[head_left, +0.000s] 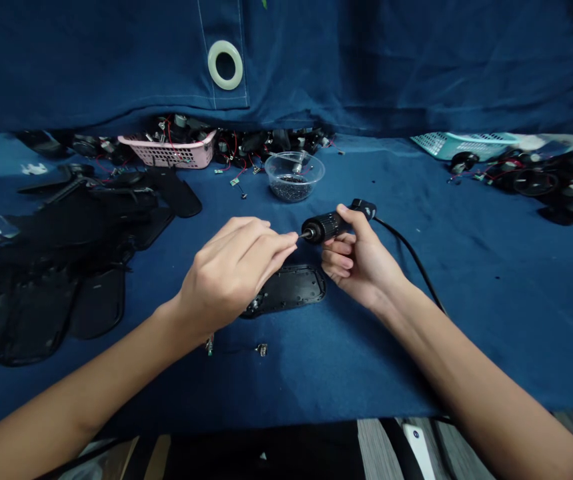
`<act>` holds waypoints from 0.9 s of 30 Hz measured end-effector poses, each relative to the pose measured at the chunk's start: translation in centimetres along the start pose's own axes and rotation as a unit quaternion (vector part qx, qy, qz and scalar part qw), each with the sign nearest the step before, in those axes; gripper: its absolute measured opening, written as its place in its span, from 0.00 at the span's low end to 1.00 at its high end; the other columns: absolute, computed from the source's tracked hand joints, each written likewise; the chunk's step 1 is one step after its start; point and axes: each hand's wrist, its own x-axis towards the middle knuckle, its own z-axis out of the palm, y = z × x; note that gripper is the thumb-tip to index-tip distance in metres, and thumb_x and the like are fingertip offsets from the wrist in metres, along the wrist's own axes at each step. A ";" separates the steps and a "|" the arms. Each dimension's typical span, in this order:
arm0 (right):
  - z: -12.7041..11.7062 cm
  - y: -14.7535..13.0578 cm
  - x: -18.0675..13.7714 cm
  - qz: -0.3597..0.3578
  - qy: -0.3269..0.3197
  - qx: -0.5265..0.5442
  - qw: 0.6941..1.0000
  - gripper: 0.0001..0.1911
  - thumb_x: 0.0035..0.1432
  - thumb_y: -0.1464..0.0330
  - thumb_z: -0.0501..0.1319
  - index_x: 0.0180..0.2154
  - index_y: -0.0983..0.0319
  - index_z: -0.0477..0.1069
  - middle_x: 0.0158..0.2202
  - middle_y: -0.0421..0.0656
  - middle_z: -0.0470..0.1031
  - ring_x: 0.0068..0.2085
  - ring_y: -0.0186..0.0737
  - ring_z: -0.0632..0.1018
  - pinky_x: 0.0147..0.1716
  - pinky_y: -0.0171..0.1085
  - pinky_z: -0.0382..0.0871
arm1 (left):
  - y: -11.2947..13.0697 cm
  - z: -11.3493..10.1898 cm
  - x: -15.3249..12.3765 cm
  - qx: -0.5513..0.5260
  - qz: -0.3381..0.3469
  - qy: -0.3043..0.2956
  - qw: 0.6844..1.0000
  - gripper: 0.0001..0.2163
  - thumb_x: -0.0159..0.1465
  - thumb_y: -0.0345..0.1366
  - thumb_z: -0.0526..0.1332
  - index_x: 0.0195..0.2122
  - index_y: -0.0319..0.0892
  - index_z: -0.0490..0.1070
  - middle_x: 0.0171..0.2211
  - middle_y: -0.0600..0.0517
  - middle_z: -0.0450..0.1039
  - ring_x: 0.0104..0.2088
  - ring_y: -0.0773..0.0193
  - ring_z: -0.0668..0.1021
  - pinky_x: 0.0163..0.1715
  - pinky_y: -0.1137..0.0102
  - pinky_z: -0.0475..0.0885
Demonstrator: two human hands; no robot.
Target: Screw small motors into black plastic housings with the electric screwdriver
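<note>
Electric screwdriver [322, 225]: black ribbed cylindrical body, lying nearly level, with a thin metal bit pointing toward the left hand and a black cable [411, 257] running from its rear end down past the right forearm.

Position: resting in the right hand [361, 257], held above a black oval plastic cover [286, 290], with the bit tip just touching the fingertips of the left hand [231, 277].

Right hand: clenching around the screwdriver's body, thumb lying along the top and fingers curling underneath.

Left hand: thumb and forefinger pinching together at the bit tip; anything between them is too small to tell.

Surface [391, 347]: covered in blue cloth, with the oval cover lying partly under the left hand and a clear plastic bowl [295, 177] of small black parts standing beyond the hands.

Counts: one screwdriver, one oval cover, one bowl, one pink basket [166, 152], one teal basket [461, 145], two small metal pieces [261, 349] near the left wrist, many flat black plastic panels [66, 267] stacking up at left, and two heaps of black components with red wires [541, 180] gathering along the far edge and at right.
</note>
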 end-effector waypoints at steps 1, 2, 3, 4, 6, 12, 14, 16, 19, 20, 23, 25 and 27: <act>0.0 0.0 0.0 0.001 0.001 0.001 1.000 0.22 0.56 0.54 0.63 0.22 0.63 0.63 0.14 0.29 0.47 0.13 0.22 0.51 0.09 0.26 0.45 | 0.0 0.1 0.1 -0.002 0.002 0.009 1.000 0.07 0.62 0.26 0.63 0.42 0.37 0.72 0.35 0.49 0.78 0.39 0.62 0.79 0.43 0.67 0.76; 0.1 0.0 0.0 0.002 0.002 0.003 1.000 0.22 0.56 0.53 0.63 0.23 0.63 0.63 0.14 0.29 0.47 0.13 0.22 0.51 0.09 0.26 0.45 | 0.0 0.3 0.1 -0.004 -0.003 0.019 1.000 0.06 0.62 0.26 0.64 0.41 0.37 0.72 0.34 0.49 0.78 0.39 0.62 0.79 0.43 0.67 0.76; 0.1 0.0 0.0 0.002 0.003 0.005 1.000 0.22 0.56 0.53 0.63 0.23 0.63 0.62 0.14 0.29 0.48 0.13 0.22 0.51 0.09 0.26 0.45 | 0.1 0.4 0.2 -0.007 -0.014 0.031 0.999 0.05 0.62 0.26 0.64 0.40 0.37 0.72 0.34 0.50 0.78 0.38 0.63 0.79 0.43 0.67 0.76; 0.1 0.0 0.0 0.002 0.004 0.006 1.000 0.22 0.55 0.53 0.63 0.23 0.63 0.62 0.14 0.29 0.48 0.13 0.22 0.51 0.09 0.26 0.45 | 0.2 0.6 0.3 -0.011 -0.028 0.043 0.999 0.05 0.62 0.26 0.64 0.39 0.38 0.72 0.33 0.51 0.78 0.37 0.63 0.79 0.42 0.67 0.76; 0.1 -0.1 -0.1 0.001 0.006 0.008 1.000 0.22 0.55 0.53 0.63 0.23 0.62 0.62 0.14 0.29 0.48 0.13 0.22 0.51 0.08 0.26 0.46 | 0.5 0.8 0.5 -0.017 -0.049 0.062 0.997 0.04 0.62 0.27 0.64 0.37 0.38 0.72 0.32 0.52 0.79 0.36 0.64 0.80 0.41 0.68 0.77; -0.1 -0.4 -0.3 0.006 -0.005 0.020 1.000 0.21 0.55 0.54 0.63 0.23 0.63 0.62 0.13 0.29 0.48 0.12 0.22 0.51 0.08 0.26 0.46 | 0.8 1.0 1.0 -0.029 -0.054 0.072 0.996 0.04 0.62 0.27 0.63 0.38 0.39 0.72 0.33 0.52 0.78 0.36 0.65 0.79 0.40 0.69 0.76; 0.0 -0.5 -0.4 0.011 -0.004 0.024 1.000 0.21 0.55 0.54 0.62 0.23 0.63 0.62 0.13 0.29 0.48 0.12 0.22 0.51 0.08 0.26 0.46 | 0.8 1.0 1.1 -0.043 -0.067 0.068 0.994 0.04 0.63 0.27 0.63 0.38 0.40 0.72 0.33 0.52 0.78 0.36 0.65 0.79 0.39 0.69 0.75; 0.0 -0.6 -0.4 0.011 -0.002 0.025 1.000 0.21 0.55 0.54 0.62 0.23 0.62 0.62 0.13 0.29 0.48 0.12 0.22 0.51 0.08 0.26 0.46 | 0.8 1.0 1.2 -0.056 -0.080 0.060 0.993 0.04 0.64 0.27 0.62 0.39 0.40 0.72 0.34 0.52 0.78 0.36 0.66 0.79 0.37 0.69 0.75; 0.1 -0.5 -0.3 0.009 -0.003 0.020 1.000 0.21 0.55 0.54 0.63 0.23 0.62 0.62 0.13 0.29 0.48 0.13 0.22 0.51 0.08 0.26 0.46 | 0.8 1.0 1.3 -0.066 -0.086 0.052 0.993 0.03 0.64 0.27 0.61 0.39 0.40 0.72 0.34 0.52 0.78 0.34 0.67 0.78 0.36 0.70 0.74; 0.0 -0.5 -0.3 0.009 -0.004 0.018 1.000 0.21 0.54 0.53 0.63 0.23 0.62 0.62 0.13 0.29 0.48 0.13 0.22 0.51 0.08 0.26 0.46 | 0.7 1.0 1.3 -0.069 -0.087 0.049 0.993 0.03 0.64 0.27 0.61 0.39 0.40 0.72 0.34 0.52 0.78 0.34 0.67 0.78 0.36 0.70 0.73; -0.1 -0.4 -0.3 0.009 -0.007 0.012 1.000 0.22 0.54 0.53 0.63 0.23 0.63 0.62 0.13 0.29 0.47 0.13 0.22 0.51 0.08 0.26 0.46 | 0.6 1.0 1.2 -0.078 -0.085 0.045 0.992 0.04 0.64 0.27 0.62 0.39 0.40 0.72 0.34 0.52 0.77 0.35 0.67 0.78 0.36 0.70 0.73; -0.1 -0.4 -0.3 0.009 -0.010 0.011 1.000 0.22 0.55 0.53 0.63 0.23 0.63 0.62 0.13 0.29 0.47 0.13 0.22 0.51 0.09 0.26 0.46 | 0.5 0.9 1.1 -0.079 -0.086 0.041 0.992 0.08 0.63 0.27 0.63 0.43 0.41 0.71 0.37 0.51 0.77 0.39 0.65 0.78 0.40 0.68 0.73; -0.1 -0.4 -0.4 0.009 -0.010 0.010 1.000 0.22 0.55 0.53 0.63 0.23 0.63 0.62 0.14 0.29 0.47 0.13 0.22 0.51 0.09 0.26 0.46 | 0.5 0.8 0.9 -0.077 -0.094 0.038 0.992 0.12 0.62 0.28 0.64 0.46 0.41 0.69 0.41 0.50 0.76 0.43 0.62 0.77 0.44 0.66 0.73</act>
